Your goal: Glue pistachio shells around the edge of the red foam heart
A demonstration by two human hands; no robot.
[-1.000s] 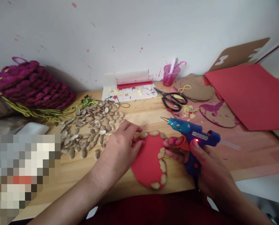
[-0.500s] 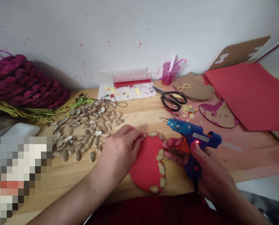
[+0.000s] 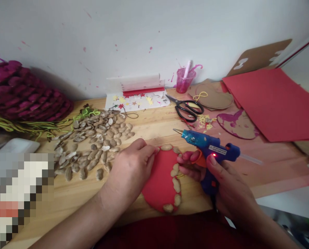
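Note:
A red rounded cut-out (image 3: 161,183) lies on the wooden table, with peanut shells (image 3: 176,185) lining its right and upper edge. My left hand (image 3: 133,162) is closed at the top left of this edge, its fingertips pinched on a peanut shell that they mostly hide. My right hand (image 3: 221,176) grips a blue hot glue gun (image 3: 203,141) with an orange trigger and a glowing red light. Its metal nozzle points left, above the table, and a clear glue stick (image 3: 250,159) sticks out behind. The right fingertips reach close to the cut-out's edge.
Loose peanut shells (image 3: 92,133) spread to the left. Behind lie black scissors (image 3: 189,109), a sheet with star stickers (image 3: 137,101) and a pink-stained cup (image 3: 184,81). Red sheets (image 3: 276,103) and cardboard pieces (image 3: 214,95) lie right. A purple shell-covered object (image 3: 21,91) stands far left.
The whole scene has shifted slightly left as the head view turned. Both hands keep nearly the same pose, the left at the cut-out's edge and the right around the glue gun.

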